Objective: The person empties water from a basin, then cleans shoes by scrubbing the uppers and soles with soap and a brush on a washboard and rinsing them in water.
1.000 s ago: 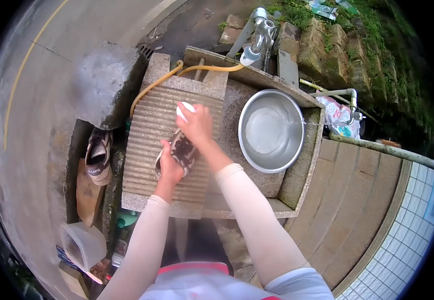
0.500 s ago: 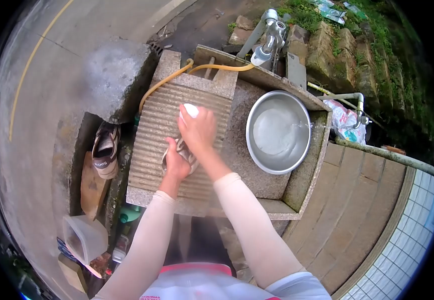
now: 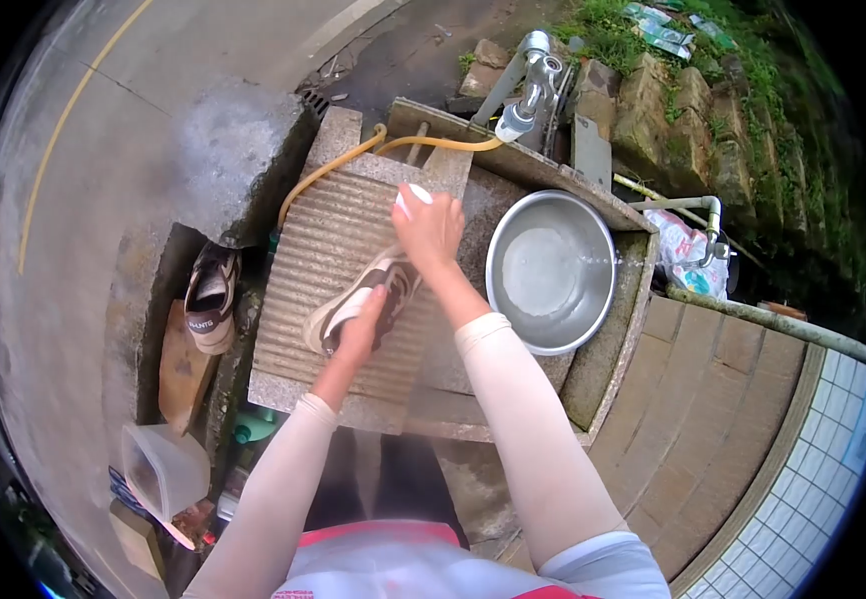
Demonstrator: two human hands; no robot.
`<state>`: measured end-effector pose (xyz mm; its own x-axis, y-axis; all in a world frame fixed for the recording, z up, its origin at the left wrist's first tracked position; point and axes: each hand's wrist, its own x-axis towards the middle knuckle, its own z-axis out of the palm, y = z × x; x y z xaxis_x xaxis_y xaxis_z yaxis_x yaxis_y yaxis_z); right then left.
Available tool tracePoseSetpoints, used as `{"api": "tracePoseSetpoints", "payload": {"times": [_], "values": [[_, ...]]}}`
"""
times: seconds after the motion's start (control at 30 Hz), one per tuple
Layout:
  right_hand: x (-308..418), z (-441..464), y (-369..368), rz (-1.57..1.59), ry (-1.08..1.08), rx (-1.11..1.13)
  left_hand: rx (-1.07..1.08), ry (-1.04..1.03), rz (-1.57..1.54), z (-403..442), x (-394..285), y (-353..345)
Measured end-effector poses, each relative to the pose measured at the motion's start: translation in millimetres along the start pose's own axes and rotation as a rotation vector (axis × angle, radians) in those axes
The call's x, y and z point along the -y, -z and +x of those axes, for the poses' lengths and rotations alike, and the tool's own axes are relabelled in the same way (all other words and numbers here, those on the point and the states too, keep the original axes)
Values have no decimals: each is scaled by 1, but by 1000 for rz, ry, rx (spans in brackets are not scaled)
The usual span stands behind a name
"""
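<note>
A brown and white sneaker [image 3: 346, 302] lies at a slant on the ribbed stone washboard [image 3: 318, 240]. My left hand [image 3: 361, 324] is closed around its near side, by the opening. Over the toe end, my right hand [image 3: 431, 232] grips a white, rounded object [image 3: 414, 200]. Most of that object is hidden under my fingers, so its kind does not show. The hand covers part of the shoe's toe too.
A metal basin [image 3: 553, 272] with cloudy water sits in the stone sink to the right. Behind it stand a tap [image 3: 531, 100] and a yellow hose [image 3: 328, 172]. A second sneaker [image 3: 212, 299] and a clear plastic container [image 3: 165, 469] are at the left.
The sneaker has shifted right and now shows more of its length, lying at a slant. My right hand has moved right with the white object, and my left hand slightly right.
</note>
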<state>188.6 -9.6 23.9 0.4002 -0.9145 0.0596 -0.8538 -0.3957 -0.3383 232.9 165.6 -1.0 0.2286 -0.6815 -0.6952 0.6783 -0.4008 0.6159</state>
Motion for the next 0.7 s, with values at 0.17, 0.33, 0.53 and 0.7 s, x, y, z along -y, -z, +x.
{"api": "tracePoseSetpoints", "payload": {"times": [0.17, 0.33, 0.53, 0.7], "values": [[26, -50, 51, -38, 221, 85, 38, -427, 673, -23, 35, 9], [80, -126, 36, 111, 487, 115, -294, -68, 1816, -53, -26, -43], [0, -26, 14, -105, 244, -13, -140, -467, 633, 6, 18, 16], [95, -83, 27, -82, 413, 473, -400, -324, 1432, -18, -15, -3]]}}
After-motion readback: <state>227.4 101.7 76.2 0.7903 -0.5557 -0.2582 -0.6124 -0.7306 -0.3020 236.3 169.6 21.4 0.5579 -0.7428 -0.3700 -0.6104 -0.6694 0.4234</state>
